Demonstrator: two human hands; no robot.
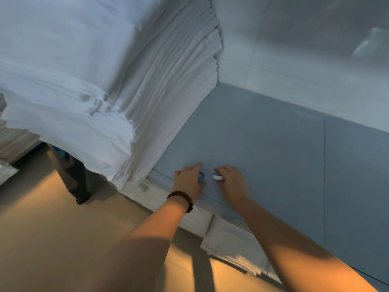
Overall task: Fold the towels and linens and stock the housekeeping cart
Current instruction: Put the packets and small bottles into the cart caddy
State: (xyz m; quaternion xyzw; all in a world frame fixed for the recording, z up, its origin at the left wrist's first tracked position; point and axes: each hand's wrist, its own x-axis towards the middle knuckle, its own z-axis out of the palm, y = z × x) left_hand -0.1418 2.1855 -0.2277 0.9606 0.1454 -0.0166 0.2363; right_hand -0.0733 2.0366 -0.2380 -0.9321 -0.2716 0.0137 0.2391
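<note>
Tan floor [42, 239] was seen nearest, with both bare forearms reaching over it. A brown beaded bracelet [181, 200] was worn on the left wrist. The left hand [188, 180] was laid palm down at the near edge of a flat grey-blue surface [273, 144], its fingers curled together over a small blue round item [202, 177]. Just beside it, the right hand [231, 182] was set the same way, fingers curled round a small white round item [217, 176]. The two items were close but not touching; what they were could not be told. Layered white folded edges [231, 237] were seen below the near rim of the surface. A dark leg [77, 182] was seen on the floor to the left. The stack of folded white linens [105, 91] was piled high on the left part of the surface, overhanging its near edge, well apart from both hands. A pale tiled wall [294, 49] was seen behind.
</note>
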